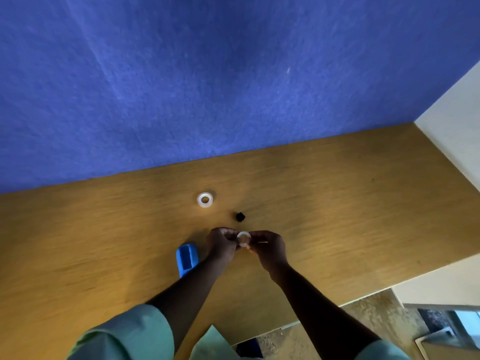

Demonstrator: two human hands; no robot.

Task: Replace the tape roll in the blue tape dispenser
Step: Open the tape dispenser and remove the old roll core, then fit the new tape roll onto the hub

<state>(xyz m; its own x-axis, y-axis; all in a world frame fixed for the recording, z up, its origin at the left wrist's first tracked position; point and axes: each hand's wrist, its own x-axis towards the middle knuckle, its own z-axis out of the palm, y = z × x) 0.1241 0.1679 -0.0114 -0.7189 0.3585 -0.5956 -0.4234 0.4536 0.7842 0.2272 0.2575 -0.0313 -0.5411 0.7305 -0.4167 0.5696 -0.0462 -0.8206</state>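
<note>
Head view, only view. Wooden table [337, 203] across the middle band of the frame, blue wall [207, 74] filling the top, pale wall [457, 113] at right edge. Both hands low centre, raised just above the tabletop, meeting around a small clear tape roll [244, 238]. Left hand [222, 245] curled, fingers pinching the roll's left rim; right hand [267, 246] curled, fingers narrow, pinching the right rim. Roll held face-on to camera, hole visible. Blue tape dispenser [187, 259] lying on the table just left of and below the left hand, partly hidden by the left forearm. Second tape roll [205, 199], white and thicker, flat on the table above the hands, well apart from them. Small black piece [240, 216] on the table between that roll and the hands, too small to identify. Green sleeves [130, 333] at bottom left and bottom right. Speckled floor [368, 320] at lower right.
</note>
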